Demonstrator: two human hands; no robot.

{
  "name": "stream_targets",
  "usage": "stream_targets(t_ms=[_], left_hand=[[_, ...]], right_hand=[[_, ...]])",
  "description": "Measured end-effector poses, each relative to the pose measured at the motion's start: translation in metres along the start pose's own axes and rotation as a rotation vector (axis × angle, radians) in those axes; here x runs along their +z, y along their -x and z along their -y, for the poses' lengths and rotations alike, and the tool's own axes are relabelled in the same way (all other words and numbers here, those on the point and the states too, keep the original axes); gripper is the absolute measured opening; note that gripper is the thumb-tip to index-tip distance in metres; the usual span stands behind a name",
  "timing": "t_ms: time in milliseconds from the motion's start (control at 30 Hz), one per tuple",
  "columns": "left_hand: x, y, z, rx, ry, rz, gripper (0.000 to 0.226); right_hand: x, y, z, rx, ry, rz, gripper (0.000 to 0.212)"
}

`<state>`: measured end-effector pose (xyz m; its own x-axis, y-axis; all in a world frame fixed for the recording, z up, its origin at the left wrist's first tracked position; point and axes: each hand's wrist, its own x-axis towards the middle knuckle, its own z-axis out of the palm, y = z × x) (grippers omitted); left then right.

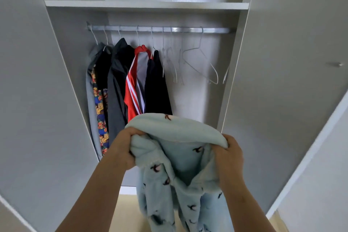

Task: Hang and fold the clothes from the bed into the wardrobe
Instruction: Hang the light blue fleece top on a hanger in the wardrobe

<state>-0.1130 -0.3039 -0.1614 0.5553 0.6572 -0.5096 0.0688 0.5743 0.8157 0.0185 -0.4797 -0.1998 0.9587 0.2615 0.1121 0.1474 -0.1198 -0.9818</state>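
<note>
Left hand (125,147) & right hand (228,153) each grip the fluffy blue top (180,171) by its shoulders, held up wide before the wardrobe (146,4), prob. so an empty hanger (199,62) slips in.

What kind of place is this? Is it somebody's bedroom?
Probably a bedroom, right at an open wardrobe: a metal rail holds hung clothes and empty wire hangers, with a shelf above.

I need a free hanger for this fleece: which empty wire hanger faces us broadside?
The pale wire hanger hanging alone right of the bunch; its full triangle shows, while the bunched empty hangers hang edge-on.
</note>
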Motion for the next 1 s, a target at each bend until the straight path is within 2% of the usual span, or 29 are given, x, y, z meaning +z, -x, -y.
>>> stream_targets(t_ms=[67, 167, 267, 300, 367, 500, 667, 900, 1000], left_hand=[[-0.001, -0.024, -0.020, 0.037, 0.066, 0.077, 0.040], [-0.006, -0.054, -0.047, 0.079, 0.163, 0.242, 0.015], [-0.014, -0.091, -0.078, 0.133, 0.235, 0.407, 0.038], [-0.014, -0.103, -0.090, 0.165, 0.261, 0.422, 0.037], [-0.012, -0.121, -0.113, 0.215, 0.306, 0.415, 0.029], [-0.011, -0.166, -0.153, 0.297, 0.366, 0.440, 0.039], [-0.009, -0.199, -0.172, 0.297, 0.394, 0.514, 0.045], [0.004, -0.238, -0.204, 0.351, 0.451, 0.413, 0.049], [0.013, -0.253, -0.219, 0.361, 0.487, 0.311, 0.051]], right_hand=[[0.021, -0.020, 0.001, 0.005, 0.032, -0.002, 0.019], [0.056, -0.050, 0.005, 0.016, 0.062, -0.023, 0.015], [0.105, -0.086, 0.013, 0.037, 0.021, -0.061, 0.023], [0.123, -0.098, 0.018, 0.046, 0.001, -0.060, 0.024], [0.151, -0.114, 0.023, 0.041, 0.015, -0.018, 0.023], [0.200, -0.146, 0.024, 0.058, 0.058, 0.071, 0.018], [0.232, -0.186, 0.028, 0.031, 0.003, 0.045, 0.024], [0.267, -0.265, 0.060, -0.056, -0.051, 0.164, 0.024], [0.286, -0.300, 0.072, -0.098, -0.064, 0.245, 0.029]])
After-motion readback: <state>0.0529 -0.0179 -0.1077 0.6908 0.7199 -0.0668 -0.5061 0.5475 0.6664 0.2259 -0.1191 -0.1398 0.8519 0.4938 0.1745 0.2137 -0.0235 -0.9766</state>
